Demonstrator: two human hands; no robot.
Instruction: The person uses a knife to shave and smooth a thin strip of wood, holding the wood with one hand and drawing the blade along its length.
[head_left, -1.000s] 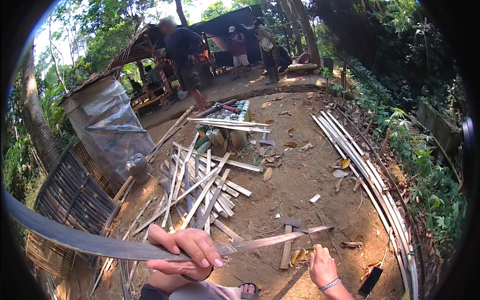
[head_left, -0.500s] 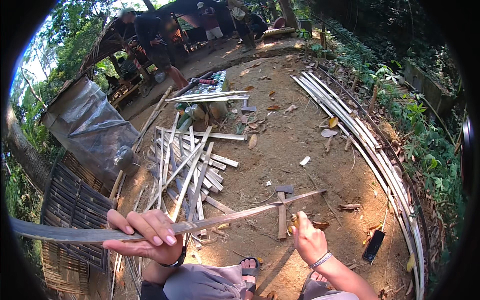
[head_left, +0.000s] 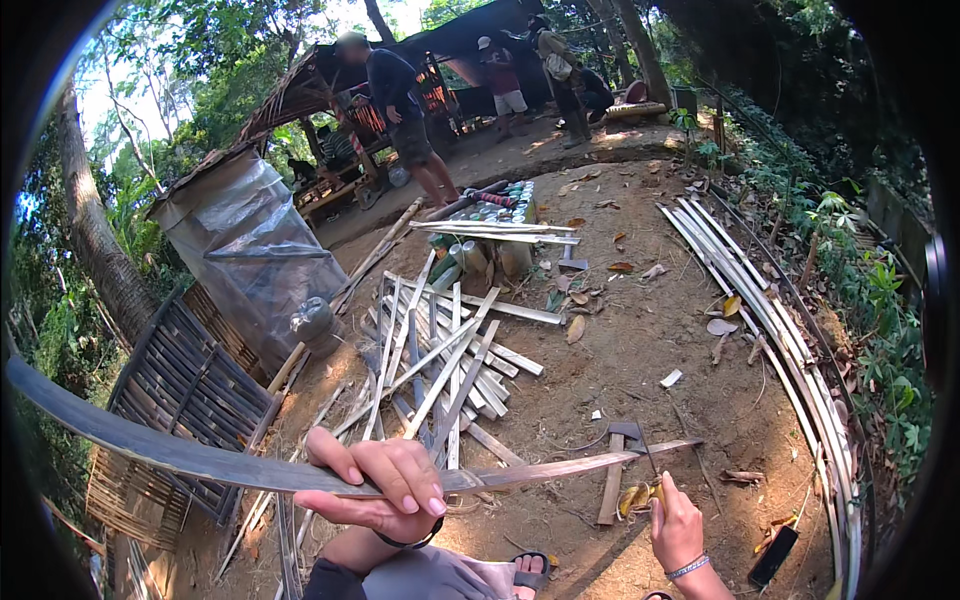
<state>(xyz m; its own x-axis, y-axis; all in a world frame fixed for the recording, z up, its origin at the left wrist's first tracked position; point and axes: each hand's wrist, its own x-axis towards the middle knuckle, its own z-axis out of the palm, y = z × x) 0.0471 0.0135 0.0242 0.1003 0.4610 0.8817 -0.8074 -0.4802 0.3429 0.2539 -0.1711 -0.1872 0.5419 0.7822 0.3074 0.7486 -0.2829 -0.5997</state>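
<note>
**Bamboo strip held across the body, right hand lowered to the dirt**

Since half a second ago, the right hand (head_left: 676,520) has been dropped further toward the lower edge and now rests by a yellow fallen leaf (head_left: 636,497), apart from the strip; whether its fingers are curled on anything cannot be told, since only the back of the hand is shown. The left hand (head_left: 385,490) has been kept on the long bamboo strip (head_left: 200,458), which is pinched between the thumb below and the curled fingers above. From that grip the strip is carried far out to the left in a rising curve (it is broad and dark there) and is tapered to a thin point on the right, above the right hand.

Below the left wrist a knee in grey cloth and a sandalled foot (head_left: 525,570) are seen. Just beyond the strip's tip a hammer-like tool with a wooden handle (head_left: 615,470) is laid on the ground. Further out, a loose pile of split bamboo slats (head_left: 440,360) is spread on the dirt, with a woven bamboo panel (head_left: 180,390) propped to the left beside a plastic-wrapped frame (head_left: 245,250). Long bamboo poles (head_left: 760,310) are laid along the right edge near the greenery. At the back, several people (head_left: 400,110) are standing by a thatched shelter.
</note>
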